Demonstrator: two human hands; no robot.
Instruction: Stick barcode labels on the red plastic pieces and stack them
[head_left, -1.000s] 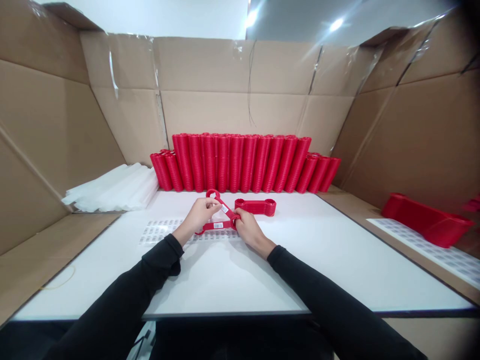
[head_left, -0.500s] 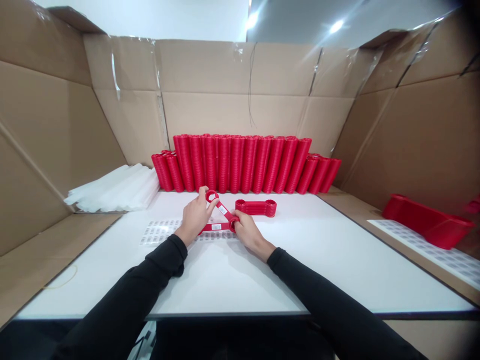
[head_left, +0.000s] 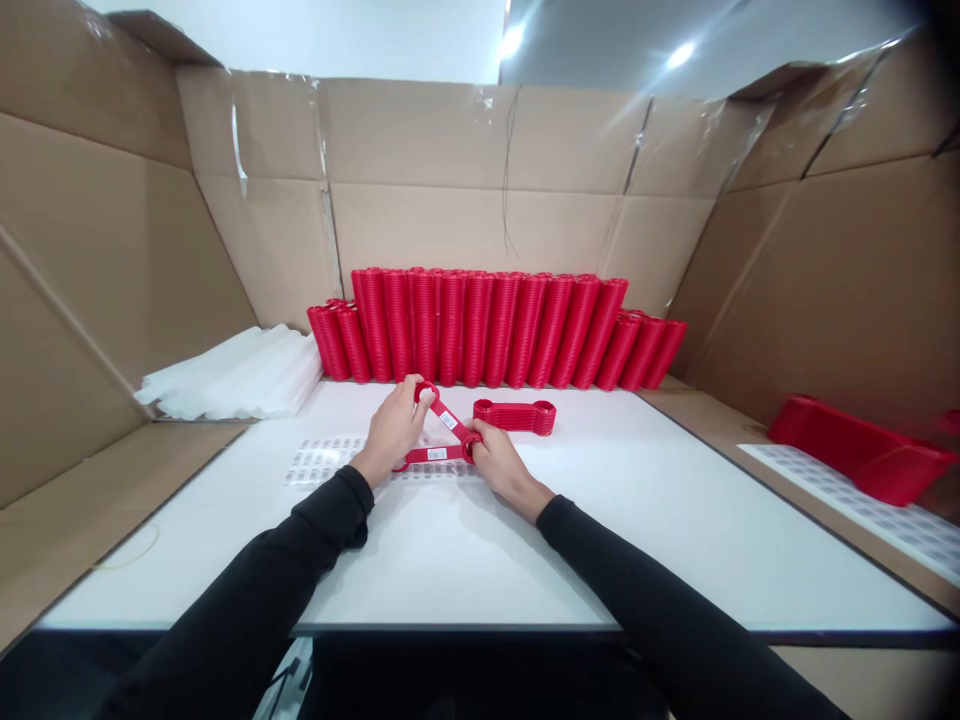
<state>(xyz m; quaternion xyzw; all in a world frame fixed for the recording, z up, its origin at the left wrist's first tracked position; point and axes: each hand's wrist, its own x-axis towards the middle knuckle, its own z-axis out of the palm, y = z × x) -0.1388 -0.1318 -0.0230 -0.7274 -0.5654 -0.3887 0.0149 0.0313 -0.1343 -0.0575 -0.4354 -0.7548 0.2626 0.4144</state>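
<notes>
My left hand [head_left: 392, 432] is closed on the far ring end of a red plastic link with a ring at each end [head_left: 457, 430], its thumb and fingers pinching the ring. This link slants up to the left and bears a white barcode label. Below it lies a second red link [head_left: 455, 453], also labelled, its left ring partly behind my left hand. My right hand [head_left: 499, 460] grips the right ring ends, where the two links meet. Under them rests a clear sheet of barcode labels [head_left: 319, 462]. Just beyond my right hand sits a short stack of red links [head_left: 514, 416].
Tall stacks of red links [head_left: 476, 330] line the back of the white table [head_left: 600, 540]. White plastic sleeves [head_left: 232, 375] are piled at the left. On the right, a larger red stack [head_left: 855, 450] lies by a label sheet [head_left: 862, 510]. Cardboard walls [head_left: 465, 140] enclose the sides and back.
The camera view has shifted slightly. My left thumb and fingers cover a bit more of the upper link's ring, and the lower link's left ring shows a little more. Both hands keep their places.
</notes>
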